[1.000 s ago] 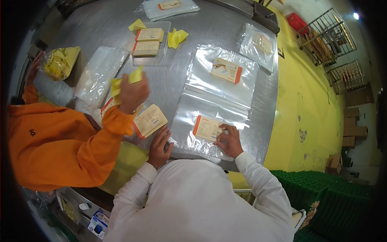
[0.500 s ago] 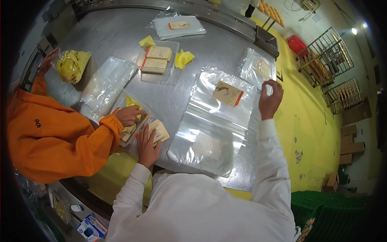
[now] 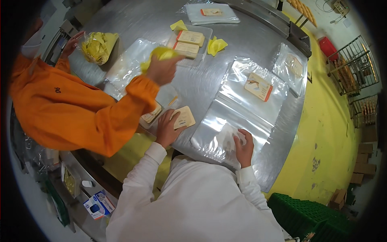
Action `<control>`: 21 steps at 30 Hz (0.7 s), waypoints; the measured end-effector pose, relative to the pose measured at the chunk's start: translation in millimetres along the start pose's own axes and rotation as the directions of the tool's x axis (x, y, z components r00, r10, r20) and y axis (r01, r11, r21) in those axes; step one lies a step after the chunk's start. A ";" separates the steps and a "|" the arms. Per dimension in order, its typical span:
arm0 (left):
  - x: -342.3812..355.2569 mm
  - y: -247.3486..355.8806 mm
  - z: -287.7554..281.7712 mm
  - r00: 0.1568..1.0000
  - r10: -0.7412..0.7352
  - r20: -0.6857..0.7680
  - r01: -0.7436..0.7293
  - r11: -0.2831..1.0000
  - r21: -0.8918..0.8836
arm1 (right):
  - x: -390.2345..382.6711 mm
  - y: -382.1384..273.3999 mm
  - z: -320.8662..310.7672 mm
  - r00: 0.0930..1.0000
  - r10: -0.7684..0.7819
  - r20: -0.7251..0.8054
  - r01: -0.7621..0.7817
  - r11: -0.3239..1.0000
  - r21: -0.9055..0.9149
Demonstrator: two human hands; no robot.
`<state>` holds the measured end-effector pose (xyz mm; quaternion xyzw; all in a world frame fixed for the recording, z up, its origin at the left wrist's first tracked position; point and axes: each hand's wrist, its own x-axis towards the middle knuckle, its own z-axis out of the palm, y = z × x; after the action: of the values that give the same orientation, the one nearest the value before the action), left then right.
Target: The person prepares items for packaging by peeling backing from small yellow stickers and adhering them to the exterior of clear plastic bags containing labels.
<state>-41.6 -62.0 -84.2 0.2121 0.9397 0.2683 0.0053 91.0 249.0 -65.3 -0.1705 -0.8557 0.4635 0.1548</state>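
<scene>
My left hand (image 3: 166, 131) rests with spread fingers against a stack of cream printed label cards (image 3: 185, 117) near the table's front edge. Over a pile of large clear plastic bags (image 3: 219, 128) is my right hand (image 3: 244, 150), thumb and fingers curved and apart, with nothing visible between them. A pale card shows faintly under the plastic near its fingertips. Farther up the same bags lies a cream card with an orange edge (image 3: 258, 86). To my left, a co-worker in an orange sleeve (image 3: 117, 109) moves a blurred yellow piece (image 3: 155, 56) above the table.
A clear tub (image 3: 207, 36) holds two card stacks; yellow slips (image 3: 217, 46) lie beside it. A bag of yellow slips (image 3: 98, 47) stands at the far left. More clear bags lie at the back (image 3: 219, 18) and right (image 3: 291, 66). Green crates (image 3: 306, 213) stand on the yellow floor.
My right hand has come back from the right-hand bags to the near part of the middle bags. The co-worker's hand has lifted a yellow piece from the near tub. The view has shifted.
</scene>
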 end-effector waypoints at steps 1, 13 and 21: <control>3.5 3.3 -2.8 1.000 0.009 0.006 -0.009 1.000 -0.005 | -7.7 -3.6 -3.4 0.999 0.051 0.004 -0.051 0.999 0.016; 3.3 1.6 1.8 0.990 0.135 -0.051 -0.132 0.990 0.055 | -8.1 -31.5 -1.0 0.996 0.080 0.050 -0.087 0.983 0.160; 0.1 0.5 -1.6 0.995 0.093 0.024 -0.095 0.994 0.057 | -18.4 -45.5 16.0 0.982 0.034 0.187 -0.069 0.980 0.185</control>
<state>-41.6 -62.3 -82.6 0.2591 0.9359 0.2387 -0.0034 93.9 205.9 -37.2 -0.1337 -0.8131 0.5611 0.0789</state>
